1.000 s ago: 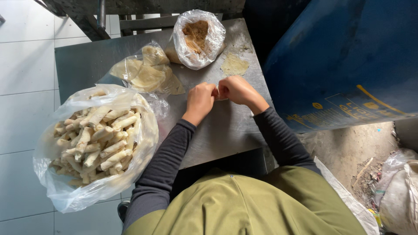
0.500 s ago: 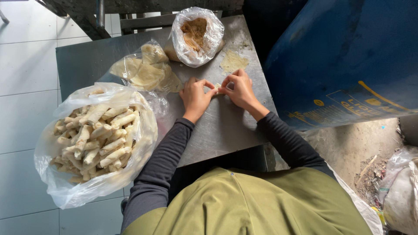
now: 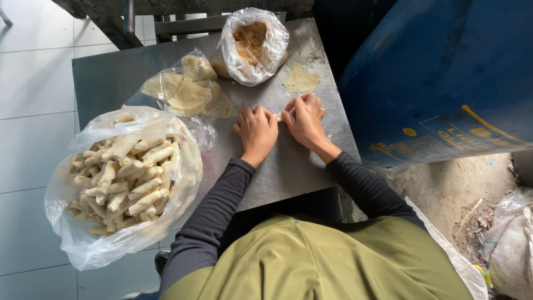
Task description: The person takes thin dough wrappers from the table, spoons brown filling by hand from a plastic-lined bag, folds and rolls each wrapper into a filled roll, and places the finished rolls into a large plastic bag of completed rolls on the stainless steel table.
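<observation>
At centre frame, the left hand (image 3: 257, 131) and right hand (image 3: 305, 120) press palm-down, fingers curled over a small pale roll (image 3: 279, 116) on the grey table (image 3: 288, 172). A bag of finished rolls (image 3: 125, 178) sits lower left, a bag of brown filling (image 3: 252, 41) at top.

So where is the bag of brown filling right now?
In the head view, the bag of brown filling stands at the far edge of the metal table, beyond both hands, with the bag of flat wrappers to its left and a single wrapper to its right.
</observation>
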